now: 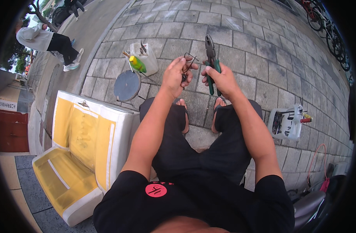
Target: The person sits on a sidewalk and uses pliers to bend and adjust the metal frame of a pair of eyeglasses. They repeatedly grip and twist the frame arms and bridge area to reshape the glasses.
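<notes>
My left hand (pixel 178 74) is raised above my knees, its fingers closed around a bent dark wire (pixel 190 62). A small dark piece (pixel 184 77) shows in the same palm; what it is I cannot tell. In my right hand (pixel 223 77) is a pair of combination pliers (pixel 210 51) with green handles. The pliers' head points away from me, and I cannot tell whether the jaws are fully shut. A small gap separates the wire's bent end from the pliers.
A white plastic container (pixel 151 59) holds tools and a yellow-green bottle (pixel 138 64), beside a round stool (pixel 127 85). On my left stands a yellow-and-white armchair (pixel 79 137); on my right, a cut plastic jug (pixel 286 123) of tools. A person (pixel 50 43) is on the pavement; bicycles (pixel 329 32) stand far right.
</notes>
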The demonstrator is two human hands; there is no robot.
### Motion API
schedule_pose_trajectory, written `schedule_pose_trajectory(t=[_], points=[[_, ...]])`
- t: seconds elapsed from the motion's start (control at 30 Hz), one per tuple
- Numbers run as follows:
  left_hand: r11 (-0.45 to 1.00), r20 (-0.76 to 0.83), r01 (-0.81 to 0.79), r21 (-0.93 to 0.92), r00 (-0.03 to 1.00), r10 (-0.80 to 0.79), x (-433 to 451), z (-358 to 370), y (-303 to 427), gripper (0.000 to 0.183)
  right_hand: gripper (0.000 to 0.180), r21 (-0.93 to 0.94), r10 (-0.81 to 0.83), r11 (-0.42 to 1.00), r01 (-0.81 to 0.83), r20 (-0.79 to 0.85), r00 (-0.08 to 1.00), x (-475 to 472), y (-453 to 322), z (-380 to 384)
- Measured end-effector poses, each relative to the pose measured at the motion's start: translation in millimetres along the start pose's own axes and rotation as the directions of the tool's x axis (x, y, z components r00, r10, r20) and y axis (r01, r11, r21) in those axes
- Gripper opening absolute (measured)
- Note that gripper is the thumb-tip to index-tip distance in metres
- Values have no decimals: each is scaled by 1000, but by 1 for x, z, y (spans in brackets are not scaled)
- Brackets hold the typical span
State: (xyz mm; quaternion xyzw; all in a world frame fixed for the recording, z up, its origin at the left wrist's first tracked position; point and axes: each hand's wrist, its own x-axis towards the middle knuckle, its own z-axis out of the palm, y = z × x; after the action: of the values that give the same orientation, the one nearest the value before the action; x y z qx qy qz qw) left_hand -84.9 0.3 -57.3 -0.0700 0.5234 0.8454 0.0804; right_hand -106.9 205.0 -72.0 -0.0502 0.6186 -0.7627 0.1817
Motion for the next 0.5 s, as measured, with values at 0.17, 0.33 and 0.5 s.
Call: schedule_pose_trajectory(t=[0.17,0.33,0.5], points=[[998,101,40,50,994,-45,-2,0,-6,32,37,98,41,994,-39,-16,999,-3,-12,7],[987,153,35,154,986,-58,-3,5,-8,32,41,138,47,989,-48,9,999,-6,-16,0],[958,170,67,278,978,-118,-5,7,1,35,44,166,58,985,-54,-20,998,-6,-21,-8]])
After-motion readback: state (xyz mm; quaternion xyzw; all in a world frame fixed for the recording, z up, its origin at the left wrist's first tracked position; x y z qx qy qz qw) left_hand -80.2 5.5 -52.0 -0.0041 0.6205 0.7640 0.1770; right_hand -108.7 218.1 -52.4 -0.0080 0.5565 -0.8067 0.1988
